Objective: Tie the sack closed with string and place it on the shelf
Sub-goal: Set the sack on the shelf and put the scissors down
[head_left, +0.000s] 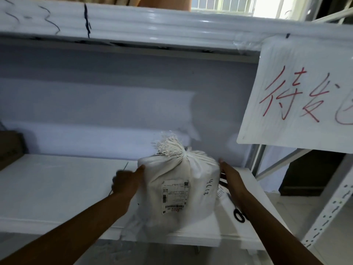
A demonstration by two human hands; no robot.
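Note:
A white woven sack (177,190) stands upright at the front edge of a white shelf (57,188). Its neck is bunched and bound with white string (184,153), and frayed ends fan out above the tie. A shipping label and handwritten digits face me. My left hand (128,181) presses flat against the sack's left side. On the sack's right side my right hand (232,178) lies with fingers extended. The sack's lower part overhangs the shelf's front lip.
Black-handled scissors (238,215) lie on the shelf under my right forearm. A paper sign (298,94) with red writing hangs from the upper shelf beam (152,29) at the right. A brown box (9,148) sits at far left. A perforated shelf upright (330,209) stands to the right.

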